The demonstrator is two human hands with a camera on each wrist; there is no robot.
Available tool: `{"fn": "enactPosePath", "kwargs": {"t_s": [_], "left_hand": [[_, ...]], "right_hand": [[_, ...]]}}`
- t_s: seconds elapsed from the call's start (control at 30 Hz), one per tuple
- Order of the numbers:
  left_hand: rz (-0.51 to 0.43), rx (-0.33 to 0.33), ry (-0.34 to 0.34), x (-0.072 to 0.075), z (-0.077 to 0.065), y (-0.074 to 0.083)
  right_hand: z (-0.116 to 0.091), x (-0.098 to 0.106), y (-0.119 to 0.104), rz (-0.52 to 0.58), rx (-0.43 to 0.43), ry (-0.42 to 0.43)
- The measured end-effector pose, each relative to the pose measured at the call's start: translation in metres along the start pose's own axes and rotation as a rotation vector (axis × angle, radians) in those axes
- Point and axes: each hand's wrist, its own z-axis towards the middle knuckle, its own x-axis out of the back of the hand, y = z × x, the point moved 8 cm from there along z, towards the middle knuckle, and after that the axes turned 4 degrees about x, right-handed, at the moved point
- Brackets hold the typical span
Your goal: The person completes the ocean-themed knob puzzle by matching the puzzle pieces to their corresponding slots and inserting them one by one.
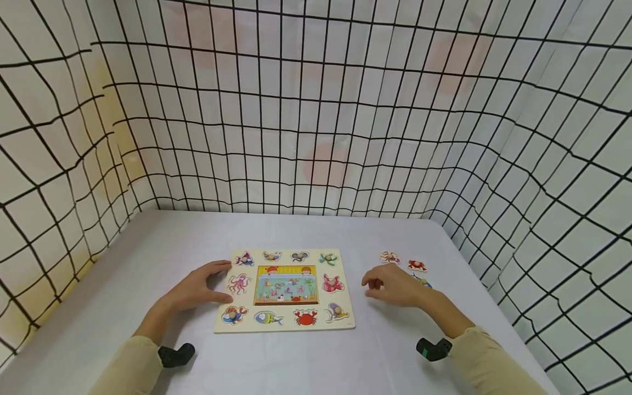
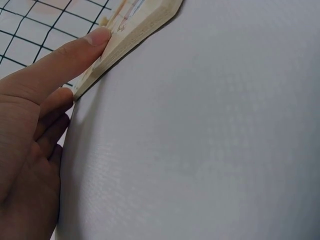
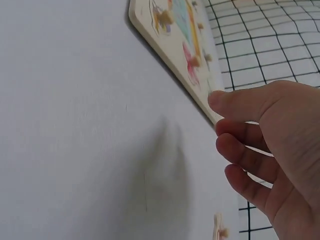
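One piece (image 1: 422, 282) partly hidden by empty, relaxed right hand (image 1: 394, 285); left hand (image 1: 197, 286) loose against board (image 1: 250, 320).

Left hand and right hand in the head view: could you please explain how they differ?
Contact: the left hand touches the left edge of the puzzle board, while the right hand is apart from it, raised over the table.
Fingers: the left hand's thumb and fingers are spread apart; the right hand's are loosely curled.
Shared: both hands are bare, and neither holds a puzzle piece.
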Motion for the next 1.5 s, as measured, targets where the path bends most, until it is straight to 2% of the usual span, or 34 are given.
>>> {"fn": "enactPosePath", "kwargs": {"t_s": [0.27, 0.5, 0.67, 1.0, 1.23, 1.37, 1.5], "left_hand": [[-0.019, -0.032, 0.000, -0.001, 0.002, 0.001], [-0.022, -0.017, 0.000, 0.000, 0.001, 0.001], [-0.025, -0.008, 0.001, 0.000, 0.000, 0.001], [-0.016, -0.019, 0.006, 0.001, 0.001, 0.000], [-0.021, -0.018, 0.004, 0.002, -0.001, 0.001], [-0.022, -0.020, 0.002, 0.001, -0.001, 0.002], [-0.014, -0.018, -0.001, 0.002, 0.000, 0.002]], "right_hand": [[-0.027, 0.019, 0.033, -0.083, -0.025, 0.075], [-0.051, 0.038, 0.067, -0.059, -0.073, 0.161], [-0.065, 0.044, 0.087, -0.055, -0.120, 0.183], [-0.084, 0.048, 0.111, -0.063, -0.149, 0.158], [-0.083, 0.039, 0.128, -0.035, -0.162, 0.106], [-0.083, 0.037, 0.134, -0.069, -0.195, 0.094], [-0.083, 0.038, 0.135, -0.113, -0.190, 0.076]]}}
